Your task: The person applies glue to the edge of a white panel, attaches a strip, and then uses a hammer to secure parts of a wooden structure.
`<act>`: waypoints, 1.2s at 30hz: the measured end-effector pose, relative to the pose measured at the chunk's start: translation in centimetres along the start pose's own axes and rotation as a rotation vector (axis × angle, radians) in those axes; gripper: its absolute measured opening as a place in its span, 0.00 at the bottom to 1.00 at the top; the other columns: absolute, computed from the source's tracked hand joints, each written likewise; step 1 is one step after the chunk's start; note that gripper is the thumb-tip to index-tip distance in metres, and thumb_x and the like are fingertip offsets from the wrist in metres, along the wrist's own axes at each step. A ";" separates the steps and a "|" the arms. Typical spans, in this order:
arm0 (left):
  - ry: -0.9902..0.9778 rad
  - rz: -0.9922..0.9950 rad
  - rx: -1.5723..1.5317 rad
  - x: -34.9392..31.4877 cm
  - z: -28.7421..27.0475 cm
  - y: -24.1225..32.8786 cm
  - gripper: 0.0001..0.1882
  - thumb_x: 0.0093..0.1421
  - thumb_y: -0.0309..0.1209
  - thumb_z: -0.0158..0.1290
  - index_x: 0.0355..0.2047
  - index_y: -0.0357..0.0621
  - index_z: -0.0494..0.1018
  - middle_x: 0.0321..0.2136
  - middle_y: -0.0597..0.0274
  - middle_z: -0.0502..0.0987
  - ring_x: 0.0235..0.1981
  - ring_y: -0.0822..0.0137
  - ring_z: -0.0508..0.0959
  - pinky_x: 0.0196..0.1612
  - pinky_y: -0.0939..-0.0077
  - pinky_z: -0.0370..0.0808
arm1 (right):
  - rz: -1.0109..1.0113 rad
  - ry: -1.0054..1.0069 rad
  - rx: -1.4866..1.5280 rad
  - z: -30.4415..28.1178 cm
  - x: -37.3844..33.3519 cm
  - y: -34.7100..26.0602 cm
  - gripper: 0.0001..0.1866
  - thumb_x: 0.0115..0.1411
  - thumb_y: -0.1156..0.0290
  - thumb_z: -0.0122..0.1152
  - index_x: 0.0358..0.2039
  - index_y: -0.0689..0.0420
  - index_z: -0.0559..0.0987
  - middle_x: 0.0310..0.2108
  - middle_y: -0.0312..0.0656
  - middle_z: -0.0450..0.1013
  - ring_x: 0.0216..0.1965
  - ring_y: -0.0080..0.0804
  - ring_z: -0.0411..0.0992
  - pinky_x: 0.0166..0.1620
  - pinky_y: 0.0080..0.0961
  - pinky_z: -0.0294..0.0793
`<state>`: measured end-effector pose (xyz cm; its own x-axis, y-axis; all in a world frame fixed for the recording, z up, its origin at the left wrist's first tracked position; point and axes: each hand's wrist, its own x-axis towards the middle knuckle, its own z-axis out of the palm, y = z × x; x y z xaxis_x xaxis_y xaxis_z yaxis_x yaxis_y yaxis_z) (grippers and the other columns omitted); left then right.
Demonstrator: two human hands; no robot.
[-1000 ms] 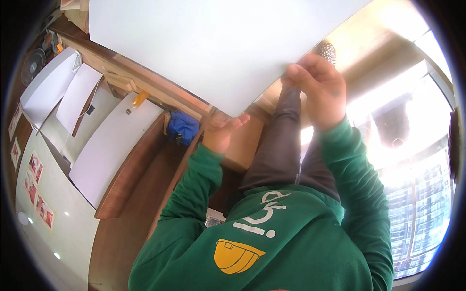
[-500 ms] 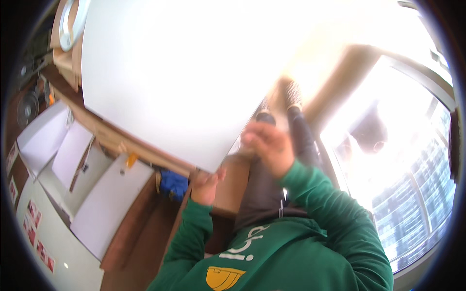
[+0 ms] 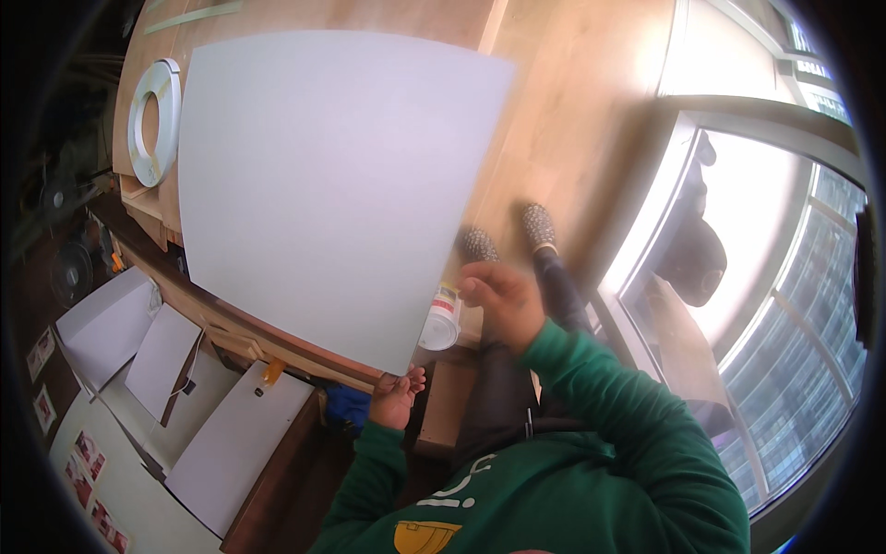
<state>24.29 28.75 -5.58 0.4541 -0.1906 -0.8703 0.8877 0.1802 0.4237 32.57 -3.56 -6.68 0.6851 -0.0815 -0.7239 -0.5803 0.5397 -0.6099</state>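
A large white panel (image 3: 332, 185) lies flat on the wooden worktable (image 3: 480, 42). My left hand (image 3: 395, 402) is at the panel's near corner, its half-bent fingers apart and touching the edge there. Beyond the panel's right edge is my right hand (image 3: 506, 297), raised with thumb and fingertips pinched together. Whatever the pinch may hold is too small to make out. A white tub (image 3: 441, 323) with a red and yellow label shows between the panel's edge and my right hand.
At the table's far left lies a white ring-shaped roll of strip (image 3: 166, 120). Several white panels (image 3: 235, 443) lean at the lower left, near a blue cloth-like thing (image 3: 346, 406). A cardboard box (image 3: 449, 402) is beside my legs. A glazed window (image 3: 794, 323) borders the right.
The view has shifted and the glare on the panel has faded, revealing its far edge and the tub. My left hand stays at the corner; my right hand remains raised, fingers pinched.
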 end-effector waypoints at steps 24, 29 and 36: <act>0.214 -0.317 -0.017 -1.5 3.8 4.7 0.28 0.61 0.34 0.63 0.60 0.47 0.68 0.57 0.61 0.73 0.52 0.67 0.76 0.54 0.63 0.75 | 0.161 0.077 -0.202 -12.5 9.6 -12.2 0.14 0.64 0.70 0.64 0.46 0.65 0.80 0.32 0.37 0.79 0.34 0.20 0.75 0.39 0.19 0.75; 0.328 -0.308 -0.059 -1.4 5.1 5.0 0.29 0.58 0.33 0.65 0.59 0.47 0.69 0.57 0.63 0.73 0.53 0.67 0.76 0.55 0.62 0.74 | 0.175 0.051 -0.217 -12.6 10.8 -14.6 0.14 0.64 0.71 0.64 0.47 0.65 0.80 0.32 0.37 0.79 0.34 0.20 0.76 0.40 0.20 0.75; 0.367 -0.292 -0.103 -1.9 4.9 3.9 0.28 0.59 0.32 0.64 0.59 0.50 0.70 0.56 0.64 0.75 0.54 0.67 0.75 0.57 0.60 0.72 | 0.143 -0.053 -0.204 -10.4 12.8 -18.1 0.14 0.65 0.73 0.63 0.49 0.65 0.78 0.36 0.37 0.79 0.37 0.20 0.76 0.44 0.19 0.75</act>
<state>27.31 25.06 -1.06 0.1137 0.1020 -0.9883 0.9535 0.2683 0.1374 47.27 -23.06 -8.27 0.6090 0.0303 -0.7926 -0.7460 0.3615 -0.5593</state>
